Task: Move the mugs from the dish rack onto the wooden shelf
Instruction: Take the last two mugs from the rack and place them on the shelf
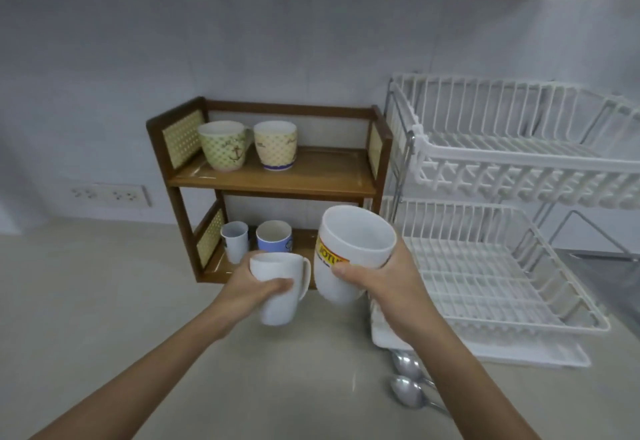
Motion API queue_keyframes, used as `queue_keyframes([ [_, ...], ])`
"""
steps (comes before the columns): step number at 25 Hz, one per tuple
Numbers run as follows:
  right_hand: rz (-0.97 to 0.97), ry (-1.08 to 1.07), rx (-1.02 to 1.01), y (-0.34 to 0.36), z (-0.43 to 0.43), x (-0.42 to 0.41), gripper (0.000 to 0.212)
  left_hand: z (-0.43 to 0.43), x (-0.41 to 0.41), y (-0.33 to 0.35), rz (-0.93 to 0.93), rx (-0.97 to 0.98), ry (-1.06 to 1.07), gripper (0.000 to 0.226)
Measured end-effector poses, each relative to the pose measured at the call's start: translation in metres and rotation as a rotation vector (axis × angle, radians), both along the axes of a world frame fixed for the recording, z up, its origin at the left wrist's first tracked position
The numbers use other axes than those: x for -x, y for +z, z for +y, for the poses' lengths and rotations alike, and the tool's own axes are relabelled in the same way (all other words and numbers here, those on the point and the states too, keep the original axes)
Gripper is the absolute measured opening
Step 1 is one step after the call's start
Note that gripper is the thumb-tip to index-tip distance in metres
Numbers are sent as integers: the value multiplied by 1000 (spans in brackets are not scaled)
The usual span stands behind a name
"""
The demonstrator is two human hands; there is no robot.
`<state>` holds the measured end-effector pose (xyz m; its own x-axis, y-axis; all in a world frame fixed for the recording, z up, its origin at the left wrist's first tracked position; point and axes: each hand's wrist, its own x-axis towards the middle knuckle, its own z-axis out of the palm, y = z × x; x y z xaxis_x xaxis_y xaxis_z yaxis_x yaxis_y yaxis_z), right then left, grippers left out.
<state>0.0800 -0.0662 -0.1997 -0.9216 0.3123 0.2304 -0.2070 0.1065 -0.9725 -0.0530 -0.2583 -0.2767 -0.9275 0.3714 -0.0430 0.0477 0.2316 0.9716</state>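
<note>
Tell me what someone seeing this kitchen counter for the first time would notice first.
Two hands front and centre, each holding a mug: the left hand grips a plain white mug, the right hand a larger white mug with a yellow label. Behind them, the wooden shelf already holds four mugs, and the white dish rack on the right looks empty.

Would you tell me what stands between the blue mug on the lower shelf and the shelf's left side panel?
A small white cup stands there, beside the blue mug, seen in the head view.

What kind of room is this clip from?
Most likely a home kitchen counter: a white two-tier plastic dish rack, a small wooden shelf holding mugs, and two metal spoons lying on the pale stone countertop.
</note>
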Motion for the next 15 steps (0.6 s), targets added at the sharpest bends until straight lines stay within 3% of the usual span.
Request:
queue_keyframes([
  [4,31,-394,-103,42,-25,94,93,-12,38,-11,-20,49,94,67],
  [8,-56,-595,-249,63,-8,174,96,0,53,-13,71,168,148,83],
  [11,-200,-656,-365,60,10,205,100,12,63,-18,91,188,167,91],
  [15,-213,-640,-363,58,23,231,100,24,78,-19,153,197,91,87],
])
